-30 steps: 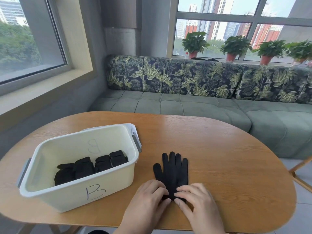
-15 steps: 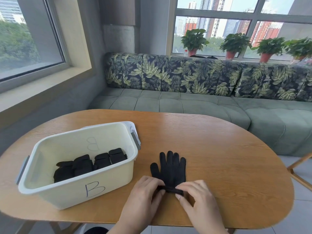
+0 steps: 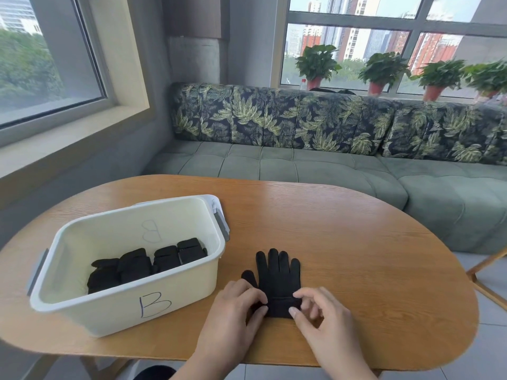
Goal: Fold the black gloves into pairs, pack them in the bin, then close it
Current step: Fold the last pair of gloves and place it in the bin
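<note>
A pair of black gloves (image 3: 277,272) lies flat on the wooden table (image 3: 356,242), stacked, fingers pointing away from me. The cuff end nearest me is folded over into a short band. My left hand (image 3: 233,311) pinches the left side of that folded cuff. My right hand (image 3: 318,314) holds its right side between thumb and index finger, the other fingers spread. To the left stands the open cream bin (image 3: 82,297) marked "B". Several folded black glove bundles (image 3: 145,264) lie in a row on its floor.
A white lid edge (image 3: 212,200) peeks out behind the bin's far right corner, by a grey latch (image 3: 222,223). A green sofa (image 3: 301,165) runs behind the table. A wooden chair leg (image 3: 488,272) stands at the right edge.
The cuff end of the gloves has been turned over away from me into a folded band. Both hands stayed at the cuff; the right hand's fingers have spread.
</note>
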